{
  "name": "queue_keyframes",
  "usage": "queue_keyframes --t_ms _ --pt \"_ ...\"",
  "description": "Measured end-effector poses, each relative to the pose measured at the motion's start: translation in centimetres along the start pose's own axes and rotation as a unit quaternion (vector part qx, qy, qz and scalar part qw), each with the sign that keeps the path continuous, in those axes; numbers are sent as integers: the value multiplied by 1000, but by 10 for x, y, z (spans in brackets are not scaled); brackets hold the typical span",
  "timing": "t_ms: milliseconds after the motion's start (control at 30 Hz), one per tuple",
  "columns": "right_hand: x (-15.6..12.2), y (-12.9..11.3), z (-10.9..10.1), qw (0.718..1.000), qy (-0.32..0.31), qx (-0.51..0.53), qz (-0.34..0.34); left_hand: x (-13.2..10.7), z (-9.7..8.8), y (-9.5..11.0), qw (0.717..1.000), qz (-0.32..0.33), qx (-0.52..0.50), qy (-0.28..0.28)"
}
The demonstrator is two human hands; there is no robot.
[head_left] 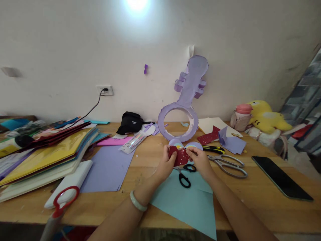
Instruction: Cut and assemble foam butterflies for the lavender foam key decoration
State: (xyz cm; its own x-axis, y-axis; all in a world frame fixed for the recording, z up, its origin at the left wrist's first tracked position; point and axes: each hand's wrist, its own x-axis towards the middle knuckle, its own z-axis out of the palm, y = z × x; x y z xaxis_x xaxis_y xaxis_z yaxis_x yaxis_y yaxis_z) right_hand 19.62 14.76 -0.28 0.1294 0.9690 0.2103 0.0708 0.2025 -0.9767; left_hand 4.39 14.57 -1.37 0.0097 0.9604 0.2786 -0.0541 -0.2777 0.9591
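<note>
My left hand [166, 163] and my right hand [199, 160] are both closed on a small red glittery paper piece [181, 156], pinching it from either side above the wooden table [250, 197]. Just behind the piece lie two pale purple discs [194, 145] with coloured centres. Small black-handled scissors [185, 174] rest under my hands on a light blue paper sheet [187, 201]. A jade bangle [137, 202] circles my left wrist.
A purple guitar-shaped cutout [187, 100] leans on the wall. Silver scissors [229, 164], a yellow-black cutter [214, 149] and a phone [281, 179] lie to the right. A stack of coloured sheets [47, 157], purple paper [109, 167] and red-handled scissors [64, 199] occupy the left.
</note>
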Motion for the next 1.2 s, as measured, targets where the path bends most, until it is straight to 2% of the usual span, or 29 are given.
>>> queue_keyframes --t_ms 100,167,300,533,733,900,1000,1133,1200 --pt "1 1 1 1000 12 10 5 1 0 1 998 -14 -23 54" --pt "1 0 1 1000 22 13 6 1 1 1 997 -20 -33 69" --pt "2 -2 -1 999 43 10 2 -1 2 -1 998 -22 -58 33" --pt "5 -7 -6 999 11 -10 34 0 0 -16 996 3 -79 -34" --pt "2 -11 -9 998 -18 2 60 -2 0 -5 999 7 -48 -17" --pt "1 -12 -9 995 -46 19 91 -2 -2 8 999 -16 -36 0" --pt "1 -16 -9 994 -40 28 96 3 -6 10 997 -45 -67 10" --pt "-1 -20 -7 993 -74 47 85 9 -8 13 987 -86 -138 18" --pt "-1 -18 -5 992 -70 61 82 9 -7 15 979 -115 -170 10"
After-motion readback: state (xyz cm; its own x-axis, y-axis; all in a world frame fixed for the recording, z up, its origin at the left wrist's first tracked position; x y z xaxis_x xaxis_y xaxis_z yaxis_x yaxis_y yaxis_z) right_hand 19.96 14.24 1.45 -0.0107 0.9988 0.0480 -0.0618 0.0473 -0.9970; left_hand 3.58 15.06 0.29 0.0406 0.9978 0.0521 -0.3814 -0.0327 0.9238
